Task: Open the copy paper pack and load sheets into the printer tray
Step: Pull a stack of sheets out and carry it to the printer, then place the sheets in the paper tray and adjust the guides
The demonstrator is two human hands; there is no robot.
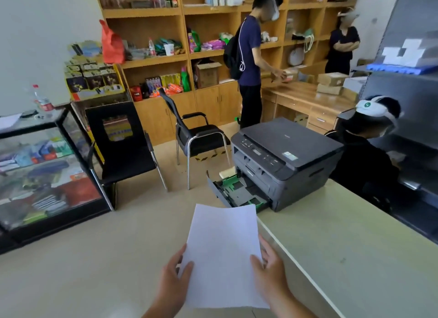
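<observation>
Left hand (174, 274) pinching the left edge of the sheets of paper (224, 253), thumb lying on top, other fingers tucked behind the paper. Right hand (270, 270) pinching the right edge the same way, thumb on the front, a few fingers peeking out past the edge, a little spread. Both hands gripping near the bottom half of the paper, one on each side, paper sitting between them. Cannot tell how many sheets. Paper white and plain, held up in the air over the floor, just beside the edge of the pale green table (343, 246). Long side running from the hands away toward the printer, top edge pointing at the open tray, top leaning a bit to the right. Paper tray (233, 192) pulled out of the front of the printer (284, 161), showing green guides inside, no paper seen in it. Top corner of the paper covering a small part of the tray's near end. Printer dark grey, sitting on the far end of the table. Two black chairs (123, 149) out on the floor to the left, well apart from the hands.
</observation>
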